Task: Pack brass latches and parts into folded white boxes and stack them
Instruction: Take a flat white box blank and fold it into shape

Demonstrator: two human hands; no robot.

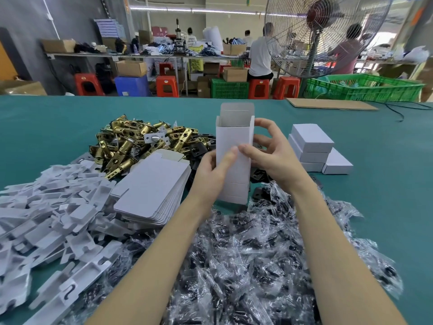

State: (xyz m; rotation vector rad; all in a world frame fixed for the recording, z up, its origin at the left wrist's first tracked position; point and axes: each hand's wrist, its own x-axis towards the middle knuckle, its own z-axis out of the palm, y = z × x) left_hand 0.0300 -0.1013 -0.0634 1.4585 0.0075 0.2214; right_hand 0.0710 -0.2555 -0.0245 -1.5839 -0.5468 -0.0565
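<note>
An upright white box (230,139), its top flaps open, stands in the middle of the green table. My left hand (212,167) grips its lower left side with the thumb on the front face. My right hand (269,151) holds its right edge, thumb on the front and fingers curled behind. A heap of brass latches (131,141) lies at the left rear. A stack of flat unfolded boxes (152,188) sits left of my left hand. Closed white boxes (312,146) are stacked at the right.
White cardboard inserts (46,219) spread over the near left. Clear plastic bags of dark parts (246,254) cover the near middle under my forearms. Black plates (199,148) lie behind the box. A cardboard sheet (330,104), a green crate (363,87) and a fan (323,31) stand at the far right.
</note>
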